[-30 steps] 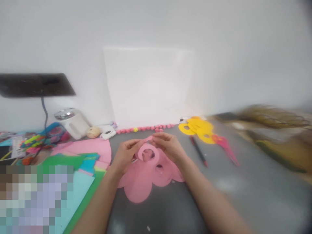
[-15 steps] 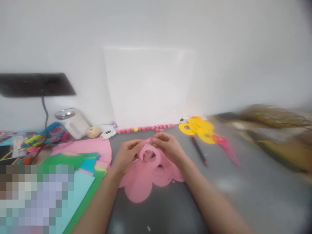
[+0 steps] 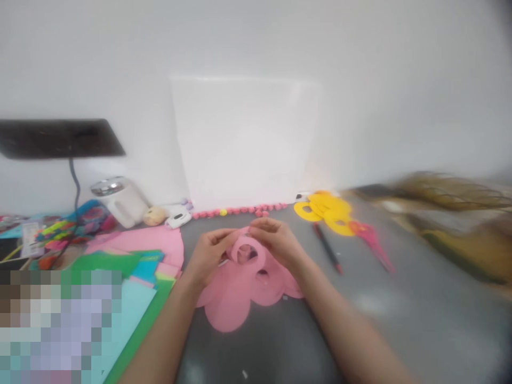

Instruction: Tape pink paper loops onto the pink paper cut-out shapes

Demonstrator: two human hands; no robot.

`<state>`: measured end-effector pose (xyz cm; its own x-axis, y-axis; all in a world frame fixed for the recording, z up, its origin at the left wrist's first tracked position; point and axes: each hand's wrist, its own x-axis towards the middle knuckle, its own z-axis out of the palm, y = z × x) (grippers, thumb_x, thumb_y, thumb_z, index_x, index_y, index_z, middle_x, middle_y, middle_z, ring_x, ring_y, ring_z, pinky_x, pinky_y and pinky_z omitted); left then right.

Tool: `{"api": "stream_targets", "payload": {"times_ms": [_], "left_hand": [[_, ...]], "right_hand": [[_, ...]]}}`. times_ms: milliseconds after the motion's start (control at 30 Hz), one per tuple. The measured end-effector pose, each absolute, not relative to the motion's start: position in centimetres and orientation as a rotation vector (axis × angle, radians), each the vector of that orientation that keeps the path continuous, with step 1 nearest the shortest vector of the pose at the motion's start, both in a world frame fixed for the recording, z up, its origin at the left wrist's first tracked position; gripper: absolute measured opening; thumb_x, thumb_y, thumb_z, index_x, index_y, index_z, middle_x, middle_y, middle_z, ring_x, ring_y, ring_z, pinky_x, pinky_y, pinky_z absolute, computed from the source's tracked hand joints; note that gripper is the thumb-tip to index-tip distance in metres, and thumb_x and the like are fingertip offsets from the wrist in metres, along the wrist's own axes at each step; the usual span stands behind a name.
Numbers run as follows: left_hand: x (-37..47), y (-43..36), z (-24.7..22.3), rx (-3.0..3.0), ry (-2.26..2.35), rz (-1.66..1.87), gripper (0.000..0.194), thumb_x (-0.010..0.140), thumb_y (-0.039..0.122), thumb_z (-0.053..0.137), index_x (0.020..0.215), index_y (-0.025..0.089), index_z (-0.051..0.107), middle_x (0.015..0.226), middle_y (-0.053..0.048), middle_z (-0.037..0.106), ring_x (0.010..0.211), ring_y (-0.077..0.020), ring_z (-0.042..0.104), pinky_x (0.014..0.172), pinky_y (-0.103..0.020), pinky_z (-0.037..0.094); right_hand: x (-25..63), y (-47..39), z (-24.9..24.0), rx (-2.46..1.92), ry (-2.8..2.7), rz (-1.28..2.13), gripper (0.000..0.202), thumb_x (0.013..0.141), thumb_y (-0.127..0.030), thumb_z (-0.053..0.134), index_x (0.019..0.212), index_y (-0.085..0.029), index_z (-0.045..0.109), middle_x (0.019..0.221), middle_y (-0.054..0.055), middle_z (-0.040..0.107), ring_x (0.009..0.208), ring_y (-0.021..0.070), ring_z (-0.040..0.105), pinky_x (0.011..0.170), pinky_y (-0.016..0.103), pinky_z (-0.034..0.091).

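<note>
Pink paper cutouts with rounded petal shapes (image 3: 228,306) lie on the dark grey table in front of me. Above them I hold a pink paper ring (image 3: 259,260) with a round hole through it. My left hand (image 3: 210,253) pinches the ring's left and upper side, its fingertips partly behind the paper. My right hand (image 3: 278,240) pinches the top edge between thumb and fingers. Through the hole some fingertips show. A second, smaller hole is visible in the pink paper just below and to the right.
On the right lie yellow paper cutouts (image 3: 330,205), pink scissors (image 3: 372,245) and a black pen (image 3: 328,248). Coloured paper sheets (image 3: 136,309) cover the left side. A row of pink beads (image 3: 240,211) runs along the wall, near a white device (image 3: 178,218) and a white container (image 3: 124,202).
The pink ring has shifted slightly to the right and tilted a little. Both hands keep their pinch on it in nearly the same place.
</note>
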<state>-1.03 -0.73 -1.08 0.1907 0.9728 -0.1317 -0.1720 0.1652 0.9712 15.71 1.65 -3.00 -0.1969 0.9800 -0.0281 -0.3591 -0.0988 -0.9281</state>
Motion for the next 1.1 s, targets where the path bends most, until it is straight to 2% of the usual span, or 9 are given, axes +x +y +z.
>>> {"api": "stream_targets", "payload": {"times_ms": [233, 400, 567, 933, 1100], "left_hand": [[-0.86, -0.96, -1.05, 1.033, 1.015, 1.053, 0.027, 0.067, 0.036, 0.073, 0.083, 0.015, 0.074, 0.072, -0.004, 0.068, 0.060, -0.0109, 0.056, 0.053, -0.020, 0.045], [-1.08, -0.82, -1.14, 1.038, 1.029, 1.065, 0.030, 0.066, 0.035, 0.073, 0.088, 0.016, 0.074, 0.072, -0.004, 0.067, 0.059, -0.0103, 0.055, 0.052, -0.019, 0.044], [-1.31, -0.48, -1.44, 1.048, 1.064, 1.090, 0.034, 0.067, 0.037, 0.072, 0.094, 0.017, 0.072, 0.072, -0.004, 0.067, 0.059, -0.0118, 0.055, 0.051, -0.022, 0.045], [-1.06, -0.66, -1.34, 1.093, 1.041, 1.051, 0.031, 0.066, 0.034, 0.073, 0.092, 0.016, 0.073, 0.069, -0.004, 0.067, 0.053, -0.0087, 0.052, 0.047, -0.019, 0.042], [-1.22, -0.52, -1.46, 1.097, 1.027, 1.071, 0.032, 0.068, 0.034, 0.072, 0.095, 0.016, 0.072, 0.072, -0.004, 0.067, 0.055, -0.0094, 0.053, 0.049, -0.020, 0.043]], "right_hand": [[15.53, 1.50, -2.95, -0.862, -1.029, 1.530, 0.020, 0.058, -0.027, 0.078, 0.066, -0.017, 0.062, 0.062, -0.004, 0.062, 0.053, 0.0069, 0.053, 0.053, 0.020, 0.041], [15.54, 1.62, -2.89, -0.872, -1.006, 1.533, 0.020, 0.058, -0.028, 0.079, 0.071, -0.018, 0.067, 0.068, -0.001, 0.065, 0.059, 0.0085, 0.056, 0.057, 0.021, 0.044], [15.64, 1.75, -3.00, -0.864, -1.039, 1.547, 0.022, 0.063, -0.032, 0.075, 0.080, -0.018, 0.071, 0.077, 0.003, 0.069, 0.065, 0.0120, 0.060, 0.064, 0.026, 0.047], [15.61, 1.63, -2.80, -0.886, -0.994, 1.521, 0.019, 0.057, -0.026, 0.079, 0.066, -0.017, 0.065, 0.063, -0.003, 0.063, 0.056, 0.0078, 0.054, 0.054, 0.021, 0.041], [15.60, 1.73, -2.81, -0.923, -1.010, 1.525, 0.021, 0.060, -0.032, 0.077, 0.072, -0.018, 0.069, 0.069, 0.000, 0.066, 0.060, 0.0101, 0.057, 0.059, 0.024, 0.044]]}}
